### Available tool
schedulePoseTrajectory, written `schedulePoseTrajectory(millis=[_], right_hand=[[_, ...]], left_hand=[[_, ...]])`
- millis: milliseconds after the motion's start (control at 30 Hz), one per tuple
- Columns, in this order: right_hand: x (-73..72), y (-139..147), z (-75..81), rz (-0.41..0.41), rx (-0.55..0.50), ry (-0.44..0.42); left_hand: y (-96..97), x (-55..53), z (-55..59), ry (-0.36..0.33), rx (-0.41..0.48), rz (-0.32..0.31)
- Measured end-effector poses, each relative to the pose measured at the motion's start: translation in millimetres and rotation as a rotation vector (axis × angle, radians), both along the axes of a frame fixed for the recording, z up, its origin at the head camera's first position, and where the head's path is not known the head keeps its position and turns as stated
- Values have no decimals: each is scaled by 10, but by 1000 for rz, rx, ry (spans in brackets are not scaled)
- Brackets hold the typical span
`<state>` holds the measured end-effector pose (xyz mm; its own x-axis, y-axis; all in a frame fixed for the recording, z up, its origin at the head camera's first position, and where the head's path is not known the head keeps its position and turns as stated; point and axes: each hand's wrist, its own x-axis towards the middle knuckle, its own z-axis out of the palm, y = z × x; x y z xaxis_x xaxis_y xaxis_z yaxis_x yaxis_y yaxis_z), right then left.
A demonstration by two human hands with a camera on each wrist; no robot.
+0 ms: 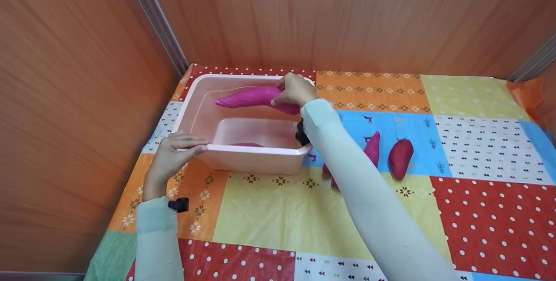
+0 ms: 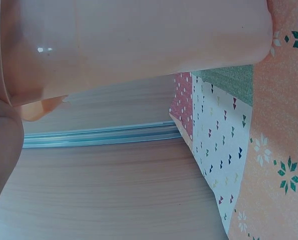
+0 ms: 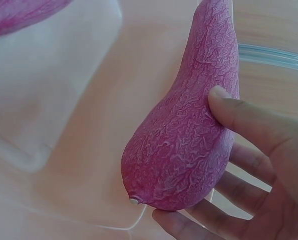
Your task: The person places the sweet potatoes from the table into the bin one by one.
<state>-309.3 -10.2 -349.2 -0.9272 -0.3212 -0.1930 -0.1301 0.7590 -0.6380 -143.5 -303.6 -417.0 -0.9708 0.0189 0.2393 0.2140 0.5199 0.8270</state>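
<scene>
A pale pink plastic tub (image 1: 256, 159) stands at the back left of the table. My right hand (image 1: 297, 90) holds a long magenta sweet potato (image 1: 247, 97) over the tub's inside, thumb on one side and fingers on the other. In the right wrist view, the sweet potato (image 3: 181, 135) shows wrinkled skin and a fat rounded end. Another sweet potato (image 1: 246, 144) lies in the tub, mostly hidden by the front wall. My left hand (image 1: 173, 155) grips the tub's front left corner at the rim; in the left wrist view only part of that hand (image 2: 2, 145) shows.
Right of the tub, a darker red sweet potato (image 1: 400, 159) lies on the patchwork tablecloth (image 1: 269, 211). Beside it are more magenta ones (image 1: 372, 148), partly covered by my right sleeve. Wood-grain panels (image 1: 347, 20) rise behind and at the left.
</scene>
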Motion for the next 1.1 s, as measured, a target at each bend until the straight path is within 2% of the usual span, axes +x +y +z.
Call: schedulePoseTrajectory(millis=[100, 300, 533, 1100], right_hand=[[2, 4, -1, -11, -11, -3], [-5, 30, 27, -11, -12, 53], [7, 44, 50, -20, -26, 3], [59, 95, 192, -10, -53, -40]], left_hand=[[9, 7, 4, 4, -4, 4], [26, 2, 18, 26, -2, -1], [-3, -2, 9, 15, -14, -2], [-22, -26, 19, -27, -34, 7]])
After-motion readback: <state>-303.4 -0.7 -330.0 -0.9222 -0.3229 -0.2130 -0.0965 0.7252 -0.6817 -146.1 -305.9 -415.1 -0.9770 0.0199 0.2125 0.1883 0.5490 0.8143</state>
